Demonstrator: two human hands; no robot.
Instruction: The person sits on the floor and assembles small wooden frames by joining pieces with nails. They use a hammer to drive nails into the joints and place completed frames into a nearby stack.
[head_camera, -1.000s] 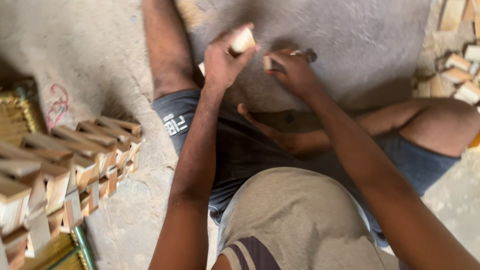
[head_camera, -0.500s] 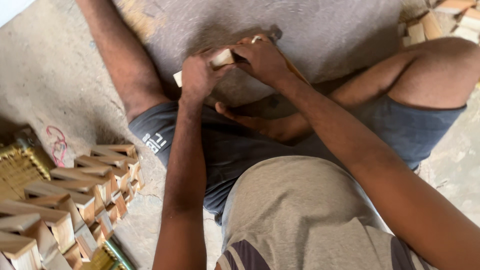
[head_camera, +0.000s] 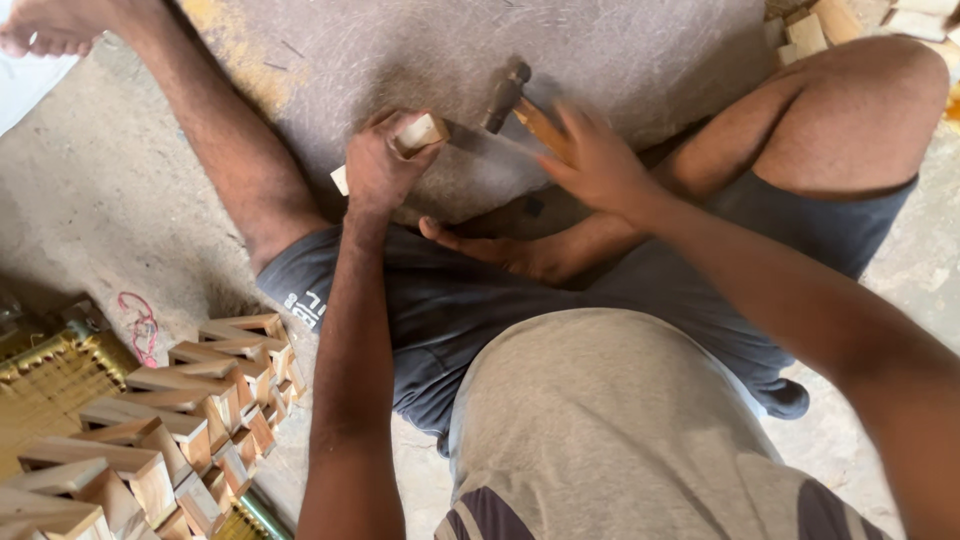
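Head view: left hand (head_camera: 378, 168) clamps its grip around a wood piece (head_camera: 418, 132), right hand (head_camera: 592, 160) closed on a blurred hammer (head_camera: 508, 95).

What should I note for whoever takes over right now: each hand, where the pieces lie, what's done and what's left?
Left hand: shut on a small wooden block, held over the stone slab.
Right hand: shut on a hammer, head raised just right of the block, blurred.
Done: rows of wooden corner pieces stacked on the floor at the left.
Left: loose wood pieces lie at the upper right.
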